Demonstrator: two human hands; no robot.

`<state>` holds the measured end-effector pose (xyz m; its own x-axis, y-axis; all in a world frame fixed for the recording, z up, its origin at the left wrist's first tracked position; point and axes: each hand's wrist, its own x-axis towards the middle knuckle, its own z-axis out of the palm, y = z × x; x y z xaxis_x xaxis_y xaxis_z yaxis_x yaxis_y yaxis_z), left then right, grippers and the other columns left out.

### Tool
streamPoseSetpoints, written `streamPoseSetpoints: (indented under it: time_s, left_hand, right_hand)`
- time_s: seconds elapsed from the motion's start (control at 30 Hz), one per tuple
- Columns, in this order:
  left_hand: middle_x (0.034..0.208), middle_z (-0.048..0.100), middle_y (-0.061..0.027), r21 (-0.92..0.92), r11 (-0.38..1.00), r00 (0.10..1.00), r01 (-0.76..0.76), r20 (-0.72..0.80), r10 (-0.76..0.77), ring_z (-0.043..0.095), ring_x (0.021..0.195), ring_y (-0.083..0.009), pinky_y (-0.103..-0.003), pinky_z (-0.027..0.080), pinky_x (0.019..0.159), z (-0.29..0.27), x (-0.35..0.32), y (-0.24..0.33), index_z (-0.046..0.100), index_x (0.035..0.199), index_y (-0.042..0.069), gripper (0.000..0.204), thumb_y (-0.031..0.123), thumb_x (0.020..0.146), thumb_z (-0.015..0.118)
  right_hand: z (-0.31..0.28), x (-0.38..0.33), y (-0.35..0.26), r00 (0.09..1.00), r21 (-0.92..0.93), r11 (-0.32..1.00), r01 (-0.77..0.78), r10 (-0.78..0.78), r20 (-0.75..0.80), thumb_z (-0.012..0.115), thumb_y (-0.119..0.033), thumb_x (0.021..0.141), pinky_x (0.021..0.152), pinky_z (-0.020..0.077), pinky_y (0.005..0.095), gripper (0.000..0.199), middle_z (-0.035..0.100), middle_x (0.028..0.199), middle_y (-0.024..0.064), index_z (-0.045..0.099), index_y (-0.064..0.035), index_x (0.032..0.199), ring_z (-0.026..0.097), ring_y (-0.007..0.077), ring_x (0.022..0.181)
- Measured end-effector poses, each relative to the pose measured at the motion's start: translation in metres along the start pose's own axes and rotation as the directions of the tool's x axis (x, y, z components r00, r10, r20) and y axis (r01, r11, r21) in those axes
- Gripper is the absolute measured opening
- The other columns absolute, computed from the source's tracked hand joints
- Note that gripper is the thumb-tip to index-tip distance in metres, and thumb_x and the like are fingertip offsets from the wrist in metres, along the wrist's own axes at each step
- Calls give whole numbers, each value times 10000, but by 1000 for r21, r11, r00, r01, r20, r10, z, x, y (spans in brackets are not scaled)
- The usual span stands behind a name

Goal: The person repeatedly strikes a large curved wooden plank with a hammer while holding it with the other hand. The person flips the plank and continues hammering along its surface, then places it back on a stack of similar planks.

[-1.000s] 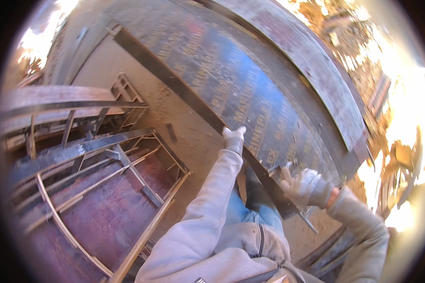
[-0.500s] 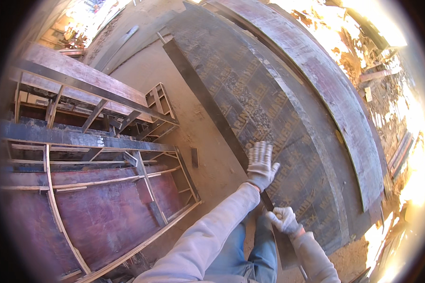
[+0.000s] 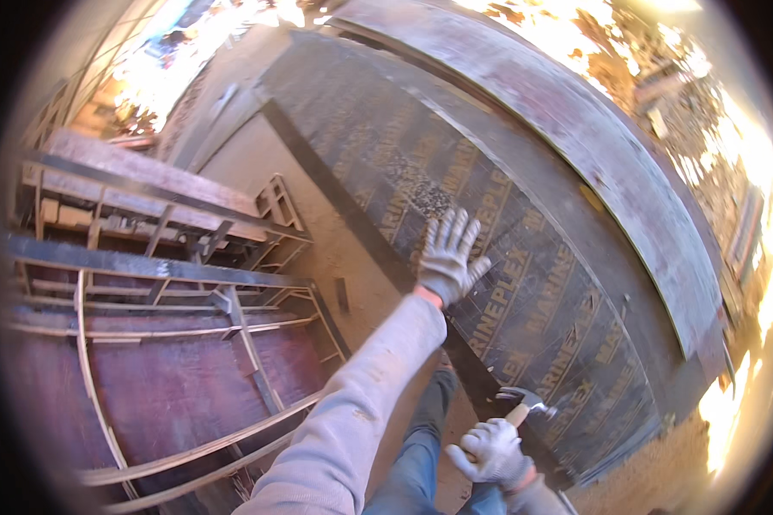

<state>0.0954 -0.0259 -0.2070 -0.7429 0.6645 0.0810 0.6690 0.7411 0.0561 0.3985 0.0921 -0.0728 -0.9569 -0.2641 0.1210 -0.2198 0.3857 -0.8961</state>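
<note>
The likeliest trouble, as I judge it, lies between your two hands: your left hand (image 3: 453,259) is spread bare-topped over the dark panel (image 3: 524,292), so a hammer (image 3: 532,402) swung too far up the near edge could catch those fingers. A loose hold through the right glove might let the handle twist and the head glance off. If the dark strip (image 3: 348,210) along that edge is not firmly backed, a knock could shift it, and your legs stand close beside it. As for pose, your left arm reaches well forward, palm down, fingers and thumb fanned wide and holding nothing; whether it presses on the sheet or hovers, I cannot tell. Your right hand (image 3: 492,451) sits lower and nearer your body, fingers wrapped round the hammer's handle, the head beyond your knuckles, over the panel's near end. The ribbed wooden frame (image 3: 159,395) lies to your left, well apart from both hands.
</note>
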Motion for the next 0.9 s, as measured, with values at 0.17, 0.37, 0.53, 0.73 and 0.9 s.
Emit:
streamPoseSetpoints:
  time_s: [0.17,0.37,0.53,0.73,0.9]
  left_hand:
    - [1737,243,-169,16,999,991,45,123,-47,167,1618,-368,-533,88,1313,15,8,19,346,1651,137,831,572,990,599]
    - [1716,287,-176,41,995,995,-89,-40,91,213,1601,-373,-548,120,1303,32,13,13,365,1641,142,762,551,1025,549]
    - [1724,288,-139,21,995,990,-94,-103,96,231,1601,-352,-543,129,1304,42,11,14,347,1646,195,768,591,1022,558]
    - [1704,329,-143,68,986,974,-150,-160,159,274,1582,-361,-535,184,1285,42,2,3,358,1642,180,730,538,1040,564]
    - [1643,415,-194,143,964,960,-224,-140,244,366,1521,-406,-539,274,1242,48,8,-4,417,1606,149,702,484,1024,618]
  right_hand:
    - [6,-24,40,1000,-73,997,-6,6,2,716,-307,889,472,463,434,372,502,489,76,571,-114,605,598,292,489]
    - [-41,-64,17,999,151,988,24,-31,43,700,-239,823,579,460,420,231,535,614,47,582,-129,658,573,271,591]
    - [-121,-260,-52,830,363,802,-475,545,-119,737,-139,827,429,313,405,397,383,496,52,450,-110,555,393,264,398]
    - [-113,-333,-58,146,644,634,-429,752,-643,548,-61,960,414,320,273,444,467,482,19,453,-92,527,387,85,418]
    - [-101,-309,-53,-141,791,570,221,822,-552,303,-289,1150,524,367,366,544,350,505,-9,359,-189,619,341,164,456]
